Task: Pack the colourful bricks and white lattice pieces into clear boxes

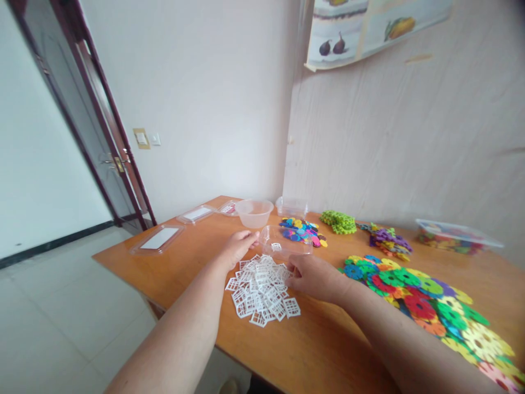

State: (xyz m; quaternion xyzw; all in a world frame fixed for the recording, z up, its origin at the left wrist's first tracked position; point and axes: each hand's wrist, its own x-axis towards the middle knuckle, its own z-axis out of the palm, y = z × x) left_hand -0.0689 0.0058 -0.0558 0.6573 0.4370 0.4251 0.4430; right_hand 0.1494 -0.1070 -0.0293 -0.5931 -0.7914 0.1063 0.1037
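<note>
A heap of small white plastic window-shaped pieces (262,290) lies on the wooden table in front of me. Just behind it is a clear plastic box (303,248) with one white window-shaped piece (276,247) inside. My left hand (238,247) is closed at the box's left edge, thumb and fingers on its rim. At the heap's right edge, my right hand (314,276) is bent into a pinch on a white piece, mostly hidden by the fingers.
Colourful flower-shaped discs (422,301) spread over the right side. Farther back are a translucent bowl (253,212), small coloured discs (301,231), green pieces (338,221), purple pieces (388,239) and a filled tub (455,235). Clear lids (141,246) lie near the left edge.
</note>
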